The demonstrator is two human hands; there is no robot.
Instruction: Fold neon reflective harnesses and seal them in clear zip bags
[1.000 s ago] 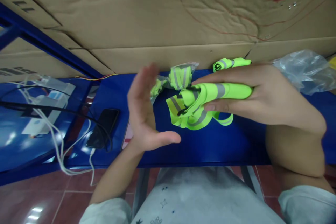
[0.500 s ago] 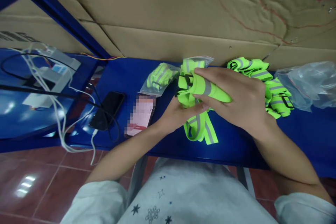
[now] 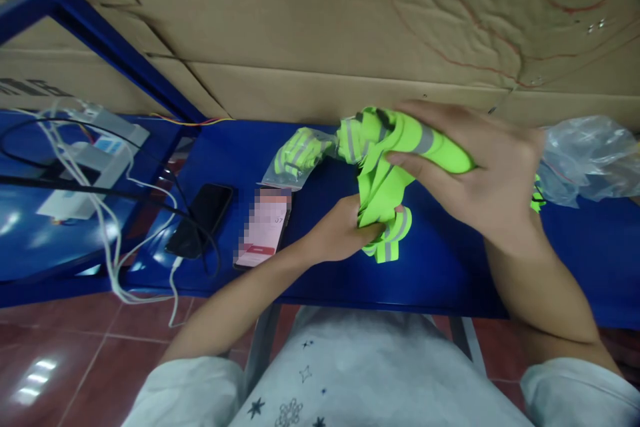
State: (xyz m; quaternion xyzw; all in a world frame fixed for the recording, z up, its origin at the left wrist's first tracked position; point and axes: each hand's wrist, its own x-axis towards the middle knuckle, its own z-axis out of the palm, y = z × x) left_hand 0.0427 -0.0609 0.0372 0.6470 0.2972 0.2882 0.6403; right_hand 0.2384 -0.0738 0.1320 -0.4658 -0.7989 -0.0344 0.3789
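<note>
Both hands have drawn apart since half a second ago, the right hand nearer the back edge of the tabletop, the left hand lower on the strap; the right grip is closed around the strap's rolled end, thumb on the near side; the left grip is clamped on its loose length, a loop hanging below; the strap is above the middle of the tabletop; toward the back edge are a bagged bundle and, just right of it, another bundle; a lit phone lies toward the front edge, left of the left hand; a clear bag sits by the back edge, right of the right hand.
</note>
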